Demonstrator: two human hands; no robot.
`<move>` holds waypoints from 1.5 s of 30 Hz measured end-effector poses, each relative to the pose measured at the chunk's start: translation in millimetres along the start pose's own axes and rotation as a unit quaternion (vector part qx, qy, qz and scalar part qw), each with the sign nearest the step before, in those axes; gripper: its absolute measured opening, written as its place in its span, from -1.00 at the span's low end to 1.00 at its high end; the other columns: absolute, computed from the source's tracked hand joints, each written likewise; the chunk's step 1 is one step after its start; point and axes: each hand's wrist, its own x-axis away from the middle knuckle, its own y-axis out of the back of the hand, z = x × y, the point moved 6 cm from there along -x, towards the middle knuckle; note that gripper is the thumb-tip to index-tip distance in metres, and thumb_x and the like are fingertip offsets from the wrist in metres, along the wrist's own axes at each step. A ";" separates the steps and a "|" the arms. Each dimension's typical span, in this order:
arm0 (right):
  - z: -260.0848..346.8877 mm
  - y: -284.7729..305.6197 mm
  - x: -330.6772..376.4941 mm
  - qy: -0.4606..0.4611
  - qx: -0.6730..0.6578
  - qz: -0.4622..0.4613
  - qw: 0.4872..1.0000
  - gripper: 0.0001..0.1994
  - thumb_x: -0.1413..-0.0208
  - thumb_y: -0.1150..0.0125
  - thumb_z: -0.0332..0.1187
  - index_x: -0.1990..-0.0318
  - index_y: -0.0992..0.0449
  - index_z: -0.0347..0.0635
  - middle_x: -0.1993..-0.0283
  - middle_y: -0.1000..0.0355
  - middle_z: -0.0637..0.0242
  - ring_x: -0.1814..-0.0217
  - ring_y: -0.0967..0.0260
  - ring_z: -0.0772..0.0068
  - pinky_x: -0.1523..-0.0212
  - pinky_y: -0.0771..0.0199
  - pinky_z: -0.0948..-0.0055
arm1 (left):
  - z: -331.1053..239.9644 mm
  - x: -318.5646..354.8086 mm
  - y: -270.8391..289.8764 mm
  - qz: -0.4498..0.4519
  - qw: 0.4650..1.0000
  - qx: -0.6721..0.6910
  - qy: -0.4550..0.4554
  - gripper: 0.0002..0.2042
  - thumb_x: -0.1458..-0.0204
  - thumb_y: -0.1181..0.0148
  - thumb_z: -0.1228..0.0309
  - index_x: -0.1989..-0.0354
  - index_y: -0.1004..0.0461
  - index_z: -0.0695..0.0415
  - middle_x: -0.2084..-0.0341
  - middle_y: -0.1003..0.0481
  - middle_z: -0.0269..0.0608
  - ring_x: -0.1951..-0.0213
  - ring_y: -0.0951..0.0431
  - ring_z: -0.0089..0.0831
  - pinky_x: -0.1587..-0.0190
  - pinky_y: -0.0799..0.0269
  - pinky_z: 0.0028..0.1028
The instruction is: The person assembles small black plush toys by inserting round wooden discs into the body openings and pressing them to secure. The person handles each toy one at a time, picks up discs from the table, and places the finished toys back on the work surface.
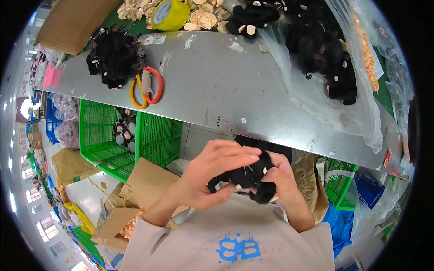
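Both hands work one small black plush fur piece [246, 177] with beige pads, held close to the chest, below the edge of the grey metal surface [217, 86]. The left hand [212, 174] pinches its left end; the right hand [282, 178] clasps the right end. Its long axis runs roughly left to right. A heap of black plush pieces [113, 58] lies on the surface and a clear plastic bag of more black plush pieces [325, 54] beside it; which are finished cannot be told.

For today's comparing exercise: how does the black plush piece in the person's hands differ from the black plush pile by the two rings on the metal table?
The plush piece is single and gripped by the left hand and right hand; the plush pile is several pieces lying untouched on the metal table. Both are black, fuzzy, with pale spots.
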 end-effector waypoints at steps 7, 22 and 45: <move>-13.2 2.8 -1.0 -0.071 -0.075 0.108 0.989 -0.55 0.00 -0.02 -0.30 0.05 -0.51 -0.54 0.21 -0.55 0.00 0.49 -0.53 0.35 0.64 -0.51 0.49 | 2.6 1.0 -20.0 0.038 0.984 0.125 0.121 -0.43 0.17 -0.36 0.50 -0.14 -0.49 0.21 -0.01 -0.52 -0.10 0.16 -0.52 -0.38 0.24 -0.44 -0.50; 184.2 108.7 155.1 0.497 0.320 -0.416 0.691 -0.71 -0.25 -0.02 -0.30 0.24 -0.54 -0.41 0.43 -0.50 0.26 0.46 -0.43 0.52 0.36 -0.39 0.56 | 19.7 -25.0 -32.1 -0.161 0.971 0.155 0.086 -0.68 0.17 -0.40 0.60 0.17 -0.54 0.29 0.21 -0.51 -0.16 0.20 -0.47 -0.44 0.12 -0.36 -0.52; 245.0 72.7 137.2 0.524 0.685 -0.349 0.367 -0.25 0.28 -0.47 -0.42 -0.21 -0.34 -0.22 -0.05 -0.42 0.11 -0.02 -0.42 0.08 -0.07 -0.42 0.15 | 35.1 -21.7 -29.5 -0.262 0.933 0.154 0.191 -0.69 0.13 -0.14 0.62 0.13 -0.49 0.28 0.23 -0.59 -0.17 0.17 -0.57 -0.44 0.03 -0.47 -0.45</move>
